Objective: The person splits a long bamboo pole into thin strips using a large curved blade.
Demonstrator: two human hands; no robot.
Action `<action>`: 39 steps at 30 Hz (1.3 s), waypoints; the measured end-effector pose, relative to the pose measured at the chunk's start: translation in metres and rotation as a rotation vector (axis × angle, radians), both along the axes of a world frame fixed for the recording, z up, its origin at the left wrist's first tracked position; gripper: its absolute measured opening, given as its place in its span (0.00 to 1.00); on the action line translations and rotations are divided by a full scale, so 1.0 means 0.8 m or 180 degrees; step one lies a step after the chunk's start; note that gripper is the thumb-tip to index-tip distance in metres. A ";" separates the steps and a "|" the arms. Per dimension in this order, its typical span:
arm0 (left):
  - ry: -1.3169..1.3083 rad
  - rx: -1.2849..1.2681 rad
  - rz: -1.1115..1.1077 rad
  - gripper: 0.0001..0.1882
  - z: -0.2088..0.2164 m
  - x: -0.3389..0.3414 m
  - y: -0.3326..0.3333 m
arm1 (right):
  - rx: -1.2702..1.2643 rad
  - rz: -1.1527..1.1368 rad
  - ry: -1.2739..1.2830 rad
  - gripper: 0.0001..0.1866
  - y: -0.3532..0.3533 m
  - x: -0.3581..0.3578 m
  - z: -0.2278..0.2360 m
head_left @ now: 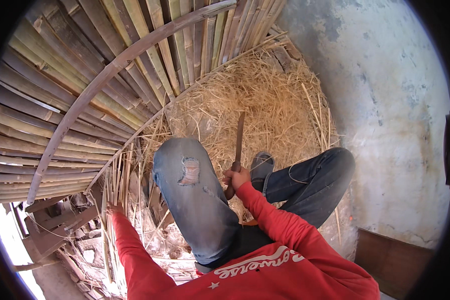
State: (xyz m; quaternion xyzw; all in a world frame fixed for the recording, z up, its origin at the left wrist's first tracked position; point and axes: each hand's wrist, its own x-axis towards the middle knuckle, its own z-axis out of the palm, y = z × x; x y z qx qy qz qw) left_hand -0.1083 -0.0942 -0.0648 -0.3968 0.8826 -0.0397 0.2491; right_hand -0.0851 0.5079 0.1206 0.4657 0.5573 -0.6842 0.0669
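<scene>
One blade (239,136) upright, right hand (236,177) gripping, apparently.

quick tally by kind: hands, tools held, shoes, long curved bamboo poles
hands: 2, right hand and left hand
knife in the right hand: 1
grey shoe: 1
long curved bamboo poles: 2
total: 6

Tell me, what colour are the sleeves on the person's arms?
Red, both sleeves; the head view shows it plainly.
</scene>
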 end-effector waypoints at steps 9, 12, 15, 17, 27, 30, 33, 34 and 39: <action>0.0641 0.0592 -0.0791 0.17 0.059 0.049 -0.006 | -0.0181 0.0312 0.0136 0.10 -0.020 -0.012 -0.011; 0.2013 0.0371 -0.1588 0.11 0.091 0.062 0.022 | -0.0298 0.0303 0.0251 0.10 -0.026 -0.010 -0.007; 0.2990 -0.0980 -0.2618 0.13 0.208 0.013 0.107 | -0.0225 0.0244 0.0204 0.10 -0.018 -0.004 -0.004; 0.4019 -0.0370 -0.2201 0.12 0.267 -0.021 0.113 | -0.0401 0.0198 0.0281 0.10 -0.025 -0.009 0.001; 0.2830 0.0321 -0.1753 0.31 0.281 -0.123 0.047 | -0.0823 -0.0224 0.0409 0.10 -0.020 -0.017 0.040; 0.2071 -0.0415 -0.1000 0.52 0.139 -0.026 0.000 | -0.0736 -0.0037 0.0509 0.11 -0.018 -0.012 0.039; 0.0623 -0.0036 0.0015 0.50 0.060 0.083 -0.004 | -0.0838 -0.0103 0.0575 0.11 -0.015 -0.015 0.035; 0.0669 0.0391 0.0179 0.49 0.032 0.090 0.052 | -0.0667 -0.0199 0.0536 0.11 0.005 -0.009 0.027; 0.1191 0.0924 -0.0089 0.49 0.047 0.116 0.018 | -0.0532 -0.0433 0.0311 0.11 0.016 -0.006 0.017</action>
